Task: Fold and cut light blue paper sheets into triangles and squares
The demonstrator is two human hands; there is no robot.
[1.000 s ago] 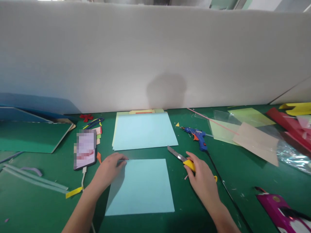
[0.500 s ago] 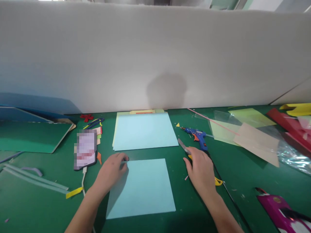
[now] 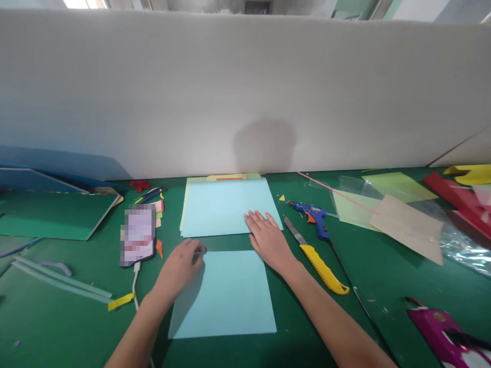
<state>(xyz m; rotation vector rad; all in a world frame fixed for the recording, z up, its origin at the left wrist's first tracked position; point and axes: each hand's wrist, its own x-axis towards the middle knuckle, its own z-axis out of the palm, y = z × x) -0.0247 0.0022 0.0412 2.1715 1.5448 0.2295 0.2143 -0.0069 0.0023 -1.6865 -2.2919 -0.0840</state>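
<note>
My left hand (image 3: 183, 267) has its fingers curled at the top left corner of the near light blue paper sheet (image 3: 230, 296), pinching that corner, which it hides. My right hand (image 3: 268, 237) lies flat with fingers spread on the lower right part of the light blue sheet topping the paper stack (image 3: 215, 204) farther back. Beside my right forearm rests a yellow utility knife (image 3: 322, 268), its blade extended and pointing away from me. A blue hot glue gun (image 3: 314, 214) lies just beyond the knife.
To the left are a phone (image 3: 138, 235) on a white cable, a red paper shape (image 3: 139, 185) and green board (image 3: 57, 214). Coloured sheets (image 3: 406, 225) spread at right, near a magenta device (image 3: 441, 332). A white panel (image 3: 192, 102) closes the back.
My right hand has let go of the utility knife and moved left onto the far paper stack. The knife now lies on the table. My left hand stays at the near sheet's corner.
</note>
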